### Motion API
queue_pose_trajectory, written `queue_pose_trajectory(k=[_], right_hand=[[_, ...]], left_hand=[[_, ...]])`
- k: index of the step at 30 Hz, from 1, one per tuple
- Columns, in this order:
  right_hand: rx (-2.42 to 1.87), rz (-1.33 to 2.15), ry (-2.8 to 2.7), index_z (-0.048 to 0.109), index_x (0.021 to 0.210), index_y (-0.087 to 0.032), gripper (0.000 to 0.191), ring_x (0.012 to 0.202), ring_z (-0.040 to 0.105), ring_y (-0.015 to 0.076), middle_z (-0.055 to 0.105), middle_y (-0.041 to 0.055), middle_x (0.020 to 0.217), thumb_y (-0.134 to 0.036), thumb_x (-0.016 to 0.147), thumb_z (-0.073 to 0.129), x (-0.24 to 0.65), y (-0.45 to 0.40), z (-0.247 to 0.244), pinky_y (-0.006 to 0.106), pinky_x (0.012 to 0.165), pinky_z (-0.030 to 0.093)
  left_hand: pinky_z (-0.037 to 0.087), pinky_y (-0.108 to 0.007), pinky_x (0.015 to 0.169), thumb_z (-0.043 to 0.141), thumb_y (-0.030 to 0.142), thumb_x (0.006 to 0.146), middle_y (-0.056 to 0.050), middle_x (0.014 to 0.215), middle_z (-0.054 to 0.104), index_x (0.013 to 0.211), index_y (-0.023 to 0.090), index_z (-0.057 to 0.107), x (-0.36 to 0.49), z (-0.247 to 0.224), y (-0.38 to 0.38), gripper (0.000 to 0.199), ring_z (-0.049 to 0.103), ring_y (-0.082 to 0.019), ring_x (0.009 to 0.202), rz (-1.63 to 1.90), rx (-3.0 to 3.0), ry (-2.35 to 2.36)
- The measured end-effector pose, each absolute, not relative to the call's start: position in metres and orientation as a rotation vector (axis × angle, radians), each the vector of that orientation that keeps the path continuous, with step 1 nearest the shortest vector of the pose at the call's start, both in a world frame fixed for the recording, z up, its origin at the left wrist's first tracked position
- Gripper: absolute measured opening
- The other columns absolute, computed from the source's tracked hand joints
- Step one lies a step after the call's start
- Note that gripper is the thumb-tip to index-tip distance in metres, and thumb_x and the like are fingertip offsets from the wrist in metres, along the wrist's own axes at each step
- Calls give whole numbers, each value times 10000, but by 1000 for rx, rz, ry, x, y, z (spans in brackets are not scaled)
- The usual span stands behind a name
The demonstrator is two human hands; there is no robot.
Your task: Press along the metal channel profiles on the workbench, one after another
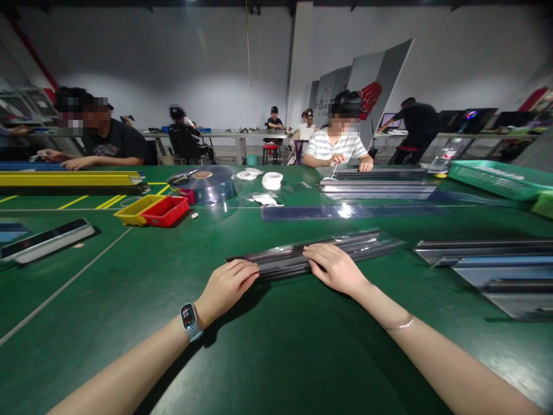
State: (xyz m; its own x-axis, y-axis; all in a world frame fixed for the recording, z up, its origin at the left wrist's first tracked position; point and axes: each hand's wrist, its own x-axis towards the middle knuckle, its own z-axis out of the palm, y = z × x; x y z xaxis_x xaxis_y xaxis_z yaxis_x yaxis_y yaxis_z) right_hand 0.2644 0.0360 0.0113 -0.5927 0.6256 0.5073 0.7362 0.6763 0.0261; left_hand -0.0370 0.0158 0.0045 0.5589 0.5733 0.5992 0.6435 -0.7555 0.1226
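A long dark profile strip (pixel 280 264) with clear plastic film (pixel 367 241) along it lies at a slant on the green table in front of me. My left hand (pixel 231 286) is closed over its left end, fingers on top and thumb along the near edge. Around the middle of the strip, my right hand (pixel 334 266) grips with curled fingers pressed on its upper face. The undersides of both grips are hidden. Beyond the strip lies a flat clear plastic sheet (pixel 302 212).
More profiles (pixel 488 262) lie at right. Yellow (pixel 140 208) and red bins (pixel 167 211) stand left of a clear film roll (pixel 213 184) and white tape rolls (pixel 272 181). A co-worker (pixel 339 138) sits opposite, near a green basket (pixel 496 178). A white-and-black bar (pixel 47 239) lies left.
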Motion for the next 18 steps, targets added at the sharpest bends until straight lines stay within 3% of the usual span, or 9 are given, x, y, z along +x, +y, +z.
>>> queue_pose_trajectory(k=[7,10,13,18], right_hand=[[-1107,-161,-2411,493,808,-197,118,1122,444,198,484,74,1216,-312,801,473,268,37,24,373,931,384],[-1158,-121,-2453,476,763,-191,191,1230,313,228,376,93,1314,-381,783,489,271,42,30,402,975,323],[-1254,-43,-2518,464,741,-183,326,1249,270,265,360,131,1318,-507,744,498,274,49,34,454,981,279],[-1269,76,-2641,464,732,-181,485,1225,294,299,433,137,1241,-661,665,480,257,55,42,524,975,207]], left_hand=[[413,-354,900,463,228,836,-27,1059,584,893,211,574,-34,6,16,126,500,-164,1031,-1108,-2727,-1226],[338,-409,975,469,260,830,-32,1227,473,803,202,588,-33,13,18,135,387,-200,1165,-1130,-2727,-1324],[297,-444,994,479,317,817,-29,1337,338,782,201,610,-33,18,21,179,312,-236,1221,-1134,-2734,-1443],[204,-461,1031,489,360,808,-12,1253,438,768,220,604,-34,20,24,185,382,-207,1170,-1100,-2866,-1469]])
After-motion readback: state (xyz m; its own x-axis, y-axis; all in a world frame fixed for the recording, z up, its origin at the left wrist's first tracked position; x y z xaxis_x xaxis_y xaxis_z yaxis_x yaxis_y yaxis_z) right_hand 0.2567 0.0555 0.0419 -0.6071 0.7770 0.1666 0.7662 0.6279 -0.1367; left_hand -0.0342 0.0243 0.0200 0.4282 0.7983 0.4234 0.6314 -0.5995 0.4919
